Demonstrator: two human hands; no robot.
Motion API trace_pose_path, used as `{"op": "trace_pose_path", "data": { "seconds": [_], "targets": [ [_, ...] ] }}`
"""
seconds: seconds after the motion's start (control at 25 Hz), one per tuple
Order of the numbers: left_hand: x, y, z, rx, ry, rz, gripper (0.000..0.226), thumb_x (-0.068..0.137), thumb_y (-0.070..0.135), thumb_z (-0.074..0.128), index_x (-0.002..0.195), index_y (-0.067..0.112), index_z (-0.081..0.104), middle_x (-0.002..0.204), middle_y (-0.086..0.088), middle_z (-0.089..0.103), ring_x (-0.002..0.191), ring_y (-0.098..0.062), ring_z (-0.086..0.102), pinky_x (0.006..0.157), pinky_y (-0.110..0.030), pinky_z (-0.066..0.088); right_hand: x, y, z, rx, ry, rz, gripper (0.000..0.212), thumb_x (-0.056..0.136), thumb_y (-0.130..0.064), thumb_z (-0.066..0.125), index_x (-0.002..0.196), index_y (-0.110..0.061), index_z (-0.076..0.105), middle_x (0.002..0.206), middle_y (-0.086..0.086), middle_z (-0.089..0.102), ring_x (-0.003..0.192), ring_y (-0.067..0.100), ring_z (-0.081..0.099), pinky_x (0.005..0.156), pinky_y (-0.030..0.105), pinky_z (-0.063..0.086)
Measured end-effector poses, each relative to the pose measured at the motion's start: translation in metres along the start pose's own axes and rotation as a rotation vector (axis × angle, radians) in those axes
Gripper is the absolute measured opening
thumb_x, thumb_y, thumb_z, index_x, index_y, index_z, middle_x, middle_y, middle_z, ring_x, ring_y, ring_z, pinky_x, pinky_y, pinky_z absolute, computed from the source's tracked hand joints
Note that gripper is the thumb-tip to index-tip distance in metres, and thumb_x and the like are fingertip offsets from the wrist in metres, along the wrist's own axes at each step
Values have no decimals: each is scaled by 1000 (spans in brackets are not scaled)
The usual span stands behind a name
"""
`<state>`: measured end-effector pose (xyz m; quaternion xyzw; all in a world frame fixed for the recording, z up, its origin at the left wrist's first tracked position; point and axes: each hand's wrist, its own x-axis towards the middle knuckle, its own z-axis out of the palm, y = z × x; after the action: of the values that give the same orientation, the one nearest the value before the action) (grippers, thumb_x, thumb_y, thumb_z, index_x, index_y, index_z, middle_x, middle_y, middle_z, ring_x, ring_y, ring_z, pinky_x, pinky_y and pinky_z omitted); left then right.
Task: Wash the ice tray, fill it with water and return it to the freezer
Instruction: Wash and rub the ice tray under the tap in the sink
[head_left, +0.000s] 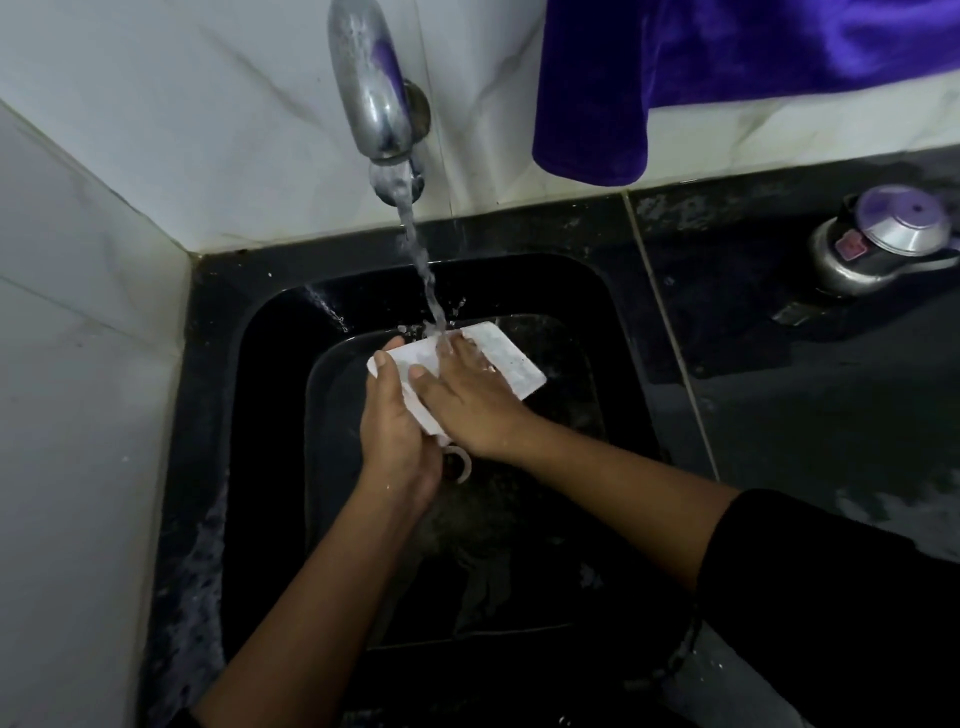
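I am holding the ice tray (511, 358) in the middle of the frame, low inside the sink (270, 415), right under the water (423, 270) that is falling from the tap (374, 88). My left hand (395, 415) is gripping its left edge, with fingers curled around it. My right hand (467, 395) is lying open and flat on top. I am judging the tray light and rather stiff, but slippery when wet, so gripping the long edges is looking safest.

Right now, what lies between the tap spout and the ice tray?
Only a stream of water, seen in the head view: it falls from the tap spout onto the ice tray, landing at the fingertips of the right hand.
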<state>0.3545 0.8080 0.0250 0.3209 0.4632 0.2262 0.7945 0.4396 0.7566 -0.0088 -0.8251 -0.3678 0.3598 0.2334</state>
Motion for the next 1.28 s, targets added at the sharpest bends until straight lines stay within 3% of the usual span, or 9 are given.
{"op": "trace_pose_path", "data": {
  "seconds": [0.16,0.24,0.36,0.52,0.72,0.88,1.04,1.2,1.28],
  "targets": [
    [-9,-12,0,59,-69,-30,48,107,48,47,144,20,58,133,-12,72,120,-31,71,103,-52,56,22,38,-26,11,72,289,72,109,-52,31,166,-11,13,171,22,10,159,36,9,128,46,9],
    [-7,-9,2,41,-53,-27,48,107,48,47,144,20,59,133,-14,71,117,-29,72,101,-50,57,6,23,-17,79,11,233,72,109,-55,28,166,-13,15,172,20,11,159,33,11,129,45,10],
    [-4,-4,1,25,-24,-14,46,109,47,44,144,22,58,135,-13,71,111,-25,73,94,-45,59,-12,8,-3,83,-12,50,74,109,-53,28,166,-14,1,174,10,-7,161,26,-7,129,44,0],
    [-13,-18,-3,136,-63,-52,57,104,56,45,148,21,57,134,-14,71,117,-34,72,102,-54,53,19,41,-21,-39,24,268,65,110,-43,30,166,-17,9,172,22,4,159,38,4,128,53,8],
    [-12,-5,-3,19,-46,-27,45,108,48,44,144,24,59,130,-9,74,110,-25,75,78,-39,63,7,24,-1,-97,-14,78,69,108,-45,34,165,-12,11,171,22,3,158,40,2,127,56,9],
    [-21,-13,-2,108,-83,-10,44,108,50,43,144,28,58,126,-7,76,109,-26,76,76,-38,62,12,36,-28,-272,-40,226,61,107,-36,42,161,-19,20,164,31,13,153,49,11,124,59,18],
    [-10,2,-3,-1,-16,17,42,109,47,45,142,25,59,132,-10,73,110,-24,75,86,-41,62,4,8,2,-1,-16,28,77,104,-58,22,165,-12,14,174,13,-1,160,28,-4,129,53,4],
    [-20,-1,-8,85,-40,27,44,108,48,42,142,26,57,124,-2,77,111,-24,75,86,-44,62,31,39,-24,83,97,372,76,107,-57,25,160,-2,23,169,21,18,156,37,15,125,54,15],
    [-12,2,-11,25,7,36,44,110,46,41,143,23,57,124,-3,77,114,-24,74,90,-41,61,16,21,-16,122,111,326,74,108,-55,31,158,0,27,165,24,24,153,41,21,124,53,20]
  ]
}}
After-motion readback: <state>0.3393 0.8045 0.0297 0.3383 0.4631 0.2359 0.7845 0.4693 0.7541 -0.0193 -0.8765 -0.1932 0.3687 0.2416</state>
